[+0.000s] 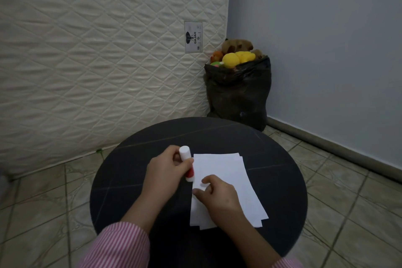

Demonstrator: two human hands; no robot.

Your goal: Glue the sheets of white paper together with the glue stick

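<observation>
Table [272, 148]: round, dark top, w/ faint pale lines across it; stood on a tiled floor [348, 213].
Paper [226, 183]: small stack of white sheets, lying flat on the table, right of centre; edges not lined up, lower sheets showed at the far and near ends.
Left hand [165, 169]: closed round the glue stick, fingers wrapped on its middle, thumb on the near side; hand sat just beside the paper's left edge.
Glue stick [185, 153]: white cap pointing up and away, red band and white base below the fingers; tilted, base at or just over the paper's left edge. Contact w/ paper: cannot tell.
Right hand [217, 196]: resting on the paper, near its left edge; fingers bent and partly spread, tips pressed on the top sheet; held nothing.
Sleeves [121, 243]: pink-and-white stripes, both forearms, at the bottom of view.
Mattress [97, 50]: quilted, cream, stood upright behind the table; label [193, 37] read "GAJAH".
Bag [238, 91]: black plastic, in the corner by the wall [326, 50], beyond the table; stuffed toys [237, 54] stuck out the top, yellow and brown among them.
</observation>
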